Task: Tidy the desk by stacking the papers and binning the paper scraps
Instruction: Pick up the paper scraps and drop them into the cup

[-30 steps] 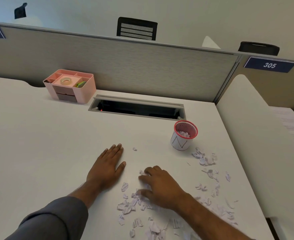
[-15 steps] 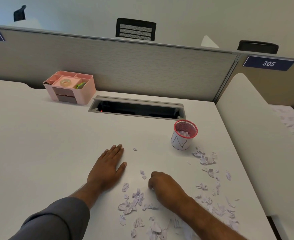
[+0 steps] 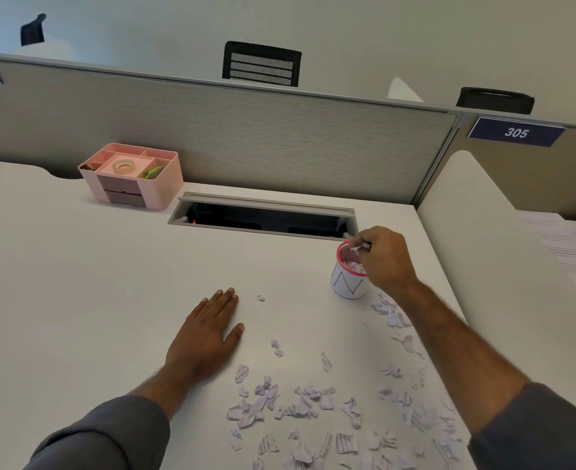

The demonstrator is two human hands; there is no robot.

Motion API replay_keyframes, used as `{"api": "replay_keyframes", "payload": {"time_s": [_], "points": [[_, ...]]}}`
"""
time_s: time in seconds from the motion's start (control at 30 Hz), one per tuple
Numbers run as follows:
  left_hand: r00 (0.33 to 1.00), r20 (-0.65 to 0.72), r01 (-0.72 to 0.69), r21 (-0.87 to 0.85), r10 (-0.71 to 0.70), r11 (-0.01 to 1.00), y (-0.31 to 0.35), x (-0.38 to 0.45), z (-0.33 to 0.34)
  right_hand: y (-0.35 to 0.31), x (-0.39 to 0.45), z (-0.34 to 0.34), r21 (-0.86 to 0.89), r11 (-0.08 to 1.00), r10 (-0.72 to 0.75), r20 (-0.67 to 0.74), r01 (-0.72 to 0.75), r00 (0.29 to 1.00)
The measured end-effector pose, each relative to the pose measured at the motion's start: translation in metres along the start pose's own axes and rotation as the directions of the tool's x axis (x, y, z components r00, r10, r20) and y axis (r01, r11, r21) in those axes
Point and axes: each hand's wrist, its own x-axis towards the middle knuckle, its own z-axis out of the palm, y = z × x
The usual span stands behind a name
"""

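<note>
- White paper scraps (image 3: 300, 407) lay scattered on the near worktop (image 3: 76, 300).
- The left hand (image 3: 208, 337) rested flat beside them, fingers straight and together.
- The right hand (image 3: 383, 259) hovered over the red-rimmed cup (image 3: 345, 283), fingers pinching a scrap (image 3: 359, 247).
- The pink organiser (image 3: 134, 178) stood against the partition.
</note>
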Motion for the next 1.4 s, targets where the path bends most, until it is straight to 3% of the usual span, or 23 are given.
{"api": "replay_keyframes", "payload": {"time_s": [0.17,0.3,0.43,0.57,0.7,0.77,0.97,1.07,1.3,1.4], "points": [[1.000,-0.001,0.000,-0.003,0.000,1.000,0.000,0.000,-0.001,0.005,0.009,0.003,-0.068,0.996,0.065,0.132,-0.056,0.989],[1.000,-0.001,-0.002,-0.002,0.002,1.000,0.000,0.000,0.000,0.007,0.005,0.005,-0.038,0.998,0.057,0.068,-0.055,0.996],[1.000,0.003,0.002,0.000,-0.002,1.000,0.000,0.002,-0.001,0.000,-0.014,0.005,-0.059,0.996,-0.064,0.021,0.065,0.998],[1.000,0.009,0.005,-0.005,-0.005,1.000,0.001,0.000,-0.002,0.000,-0.053,0.020,0.007,0.996,-0.092,0.307,0.094,0.947],[1.000,0.019,0.005,-0.001,-0.005,1.000,0.002,0.000,-0.003,0.014,-0.095,0.043,-0.117,0.967,-0.112,0.602,0.226,0.791],[1.000,0.025,0.007,0.002,-0.007,1.000,0.002,0.000,-0.004,0.015,-0.116,0.054,-0.098,0.952,-0.150,0.675,0.290,0.722],[1.000,0.022,0.008,0.000,-0.008,1.000,0.004,0.001,-0.006,0.010,-0.150,0.061,0.019,0.969,-0.188,0.697,0.244,0.692],[0.999,0.030,0.012,0.004,-0.012,1.000,0.005,0.001,-0.006,0.009,-0.158,0.060,-0.091,0.956,-0.133,0.715,0.280,0.686],[0.999,0.036,0.011,0.010,-0.011,1.000,0.005,0.001,-0.006,-0.006,-0.184,0.079,-0.042,0.963,-0.190,0.599,0.268,0.778],[1.000,0.029,0.008,0.007,-0.008,1.000,0.005,-0.001,-0.006,-0.006,-0.182,0.083,-0.058,0.952,-0.213,0.580,0.301,0.786]]}}
